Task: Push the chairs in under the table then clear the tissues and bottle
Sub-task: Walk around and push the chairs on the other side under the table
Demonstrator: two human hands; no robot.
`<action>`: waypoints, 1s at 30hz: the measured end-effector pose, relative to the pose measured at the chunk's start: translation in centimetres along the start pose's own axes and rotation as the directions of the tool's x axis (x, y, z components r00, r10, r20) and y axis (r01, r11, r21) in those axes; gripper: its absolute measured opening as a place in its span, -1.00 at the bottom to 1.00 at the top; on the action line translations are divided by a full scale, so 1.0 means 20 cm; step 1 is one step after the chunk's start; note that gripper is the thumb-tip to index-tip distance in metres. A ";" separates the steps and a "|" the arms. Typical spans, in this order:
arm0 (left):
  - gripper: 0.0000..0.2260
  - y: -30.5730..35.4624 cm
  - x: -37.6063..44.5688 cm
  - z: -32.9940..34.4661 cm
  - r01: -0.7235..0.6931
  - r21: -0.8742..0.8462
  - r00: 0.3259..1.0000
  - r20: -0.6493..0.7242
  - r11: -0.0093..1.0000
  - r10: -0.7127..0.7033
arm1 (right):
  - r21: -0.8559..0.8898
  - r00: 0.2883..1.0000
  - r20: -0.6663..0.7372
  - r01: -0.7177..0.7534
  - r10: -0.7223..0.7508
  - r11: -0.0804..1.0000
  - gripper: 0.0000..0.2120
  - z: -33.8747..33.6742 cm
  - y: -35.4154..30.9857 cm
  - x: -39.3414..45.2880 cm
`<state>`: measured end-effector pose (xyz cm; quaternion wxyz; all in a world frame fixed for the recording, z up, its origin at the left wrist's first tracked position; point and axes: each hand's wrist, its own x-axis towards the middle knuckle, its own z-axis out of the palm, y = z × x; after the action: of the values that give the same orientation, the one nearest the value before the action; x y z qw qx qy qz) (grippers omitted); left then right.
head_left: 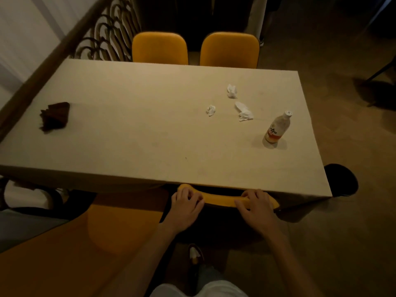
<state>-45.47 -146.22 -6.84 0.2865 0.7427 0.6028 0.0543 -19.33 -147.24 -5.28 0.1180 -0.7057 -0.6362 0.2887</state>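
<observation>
The pale desk (150,129) fills most of your view, its long near edge running right in front of you. Two yellow chairs (160,48) stand side by side at its far edge, backrests upright against the desk. A third, the near chair (222,199), sits tucked at your edge, only the curved top of its yellow backrest showing just below the desk rim. Your left hand (186,205) curls over the left end of that backrest and your right hand (256,207) over the right end; each grip is closed on the near chair's top rail. On the desk's left part lies a dark brown cloth (55,115). Near the right end the bottle (277,127) stands upright, white cap on. Three crumpled white tissues (232,91) lie beyond and left of it, close together but apart from one another.
</observation>
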 end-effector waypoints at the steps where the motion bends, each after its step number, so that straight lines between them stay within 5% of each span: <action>1: -0.74 -0.01 -0.01 -0.02 -0.023 0.019 0.999 -0.028 1.000 0.023 | 0.020 0.999 -0.034 0.028 -0.028 0.999 -0.62 0.01 -0.03 0.00; 6: -0.75 -0.05 -0.13 -0.13 -0.035 0.189 0.971 -0.227 0.981 0.079 | 0.035 0.989 -0.076 0.131 -0.128 0.991 -0.82 0.07 -0.20 -0.03; 14: -0.73 -0.26 -0.46 -0.31 0.154 0.156 0.927 -0.365 0.976 -0.088 | 0.006 0.959 -0.028 0.284 -0.283 0.959 -0.79 0.22 -0.56 -0.06; 19: -0.75 -0.50 -0.71 -0.40 0.277 0.107 0.844 -0.503 0.955 -0.189 | 0.058 0.906 0.038 0.419 -0.422 0.906 -0.73 0.38 -0.87 -0.11; 30: -0.75 -1.11 -1.30 -0.54 0.299 0.007 0.796 -0.554 0.954 -0.245 | 0.027 0.876 0.120 0.467 -0.466 0.884 -0.73 0.88 -1.47 -0.47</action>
<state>-76.31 -164.06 -1.85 0.0719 0.6142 0.7615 0.1941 -53.81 -154.98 -1.32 0.1439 -0.5127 -0.7939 0.2936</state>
